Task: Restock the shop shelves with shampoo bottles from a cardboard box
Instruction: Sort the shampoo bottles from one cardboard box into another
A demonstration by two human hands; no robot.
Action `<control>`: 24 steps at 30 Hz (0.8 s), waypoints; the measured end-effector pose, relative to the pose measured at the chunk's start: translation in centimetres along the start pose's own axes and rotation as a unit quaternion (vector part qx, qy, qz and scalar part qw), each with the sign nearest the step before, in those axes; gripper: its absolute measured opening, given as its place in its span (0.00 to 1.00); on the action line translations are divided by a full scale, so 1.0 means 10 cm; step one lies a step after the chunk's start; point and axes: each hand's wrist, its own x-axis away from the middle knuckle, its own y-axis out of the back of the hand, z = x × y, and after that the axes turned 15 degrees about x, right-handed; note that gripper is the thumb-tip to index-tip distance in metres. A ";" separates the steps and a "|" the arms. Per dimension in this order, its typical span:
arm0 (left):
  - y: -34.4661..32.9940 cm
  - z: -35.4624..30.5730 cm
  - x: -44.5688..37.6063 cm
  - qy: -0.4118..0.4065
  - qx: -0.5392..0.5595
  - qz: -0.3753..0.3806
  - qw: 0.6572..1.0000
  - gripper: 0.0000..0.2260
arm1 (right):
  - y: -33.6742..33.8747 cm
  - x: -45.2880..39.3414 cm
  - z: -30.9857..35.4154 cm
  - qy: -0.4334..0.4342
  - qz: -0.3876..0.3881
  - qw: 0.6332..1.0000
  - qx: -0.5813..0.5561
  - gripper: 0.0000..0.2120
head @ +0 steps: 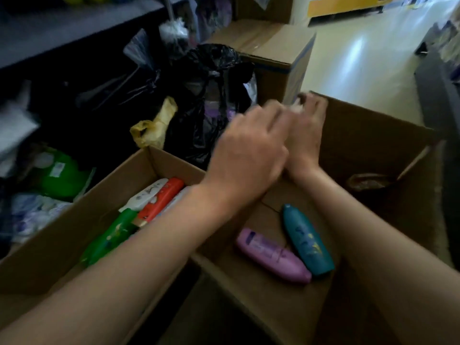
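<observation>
Seemingly both hands, left hand (249,150) and right hand (305,130), meet at the brown cardboard box's (373,135) far flap; grip blurred, cannot tell. Fold the flap fully back before lifting the purple plastic bottle (271,255).

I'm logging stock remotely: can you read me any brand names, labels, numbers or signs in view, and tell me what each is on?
No text can be read in this frame.
Purple bottle: pale label, print blurred.
Teal bottle: dark and yellow marks, unreadable.
Orange bottle, white bottle, green bottle: markings smeared.
Green pack on the left: white sticker, too blurred.
Closed cardboard box behind: blue printing on its side, illegible.
</observation>
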 end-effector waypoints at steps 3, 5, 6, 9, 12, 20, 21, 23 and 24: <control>0.66 0.40 0.19 0.120 0.030 -0.141 0.982 0.19 | 0.07 0.06 0.94 0.060 -0.039 0.992 -0.108 0.21; 0.91 0.77 0.57 0.214 -0.003 -0.172 0.961 0.18 | -0.06 0.29 1.50 0.121 0.004 0.981 -0.149 0.19; 0.99 0.95 0.84 0.259 -0.029 -0.155 0.953 0.18 | -0.19 0.46 1.73 0.155 0.046 0.976 -0.146 0.18; 1.09 1.31 1.75 0.430 -0.105 0.014 0.896 0.23 | -0.68 1.12 2.13 0.244 0.282 0.927 -0.039 0.20; 0.99 1.36 2.60 0.608 -0.051 0.169 0.774 0.33 | -1.14 1.73 2.08 0.338 0.475 0.796 0.158 0.25; 0.53 1.20 3.40 0.628 0.043 0.387 0.674 0.59 | -1.47 2.29 1.69 0.700 0.350 0.492 0.381 0.26; 0.57 1.28 3.40 0.607 0.037 0.419 0.674 0.60 | -1.50 2.35 1.69 0.714 0.341 0.478 0.381 0.25; 0.76 1.48 3.41 0.564 0.022 0.488 0.666 0.55 | -1.55 2.46 1.70 0.733 0.335 0.461 0.373 0.24; 0.88 1.57 3.43 0.552 0.013 0.515 0.656 0.51 | -1.59 2.51 1.70 0.742 0.332 0.453 0.366 0.24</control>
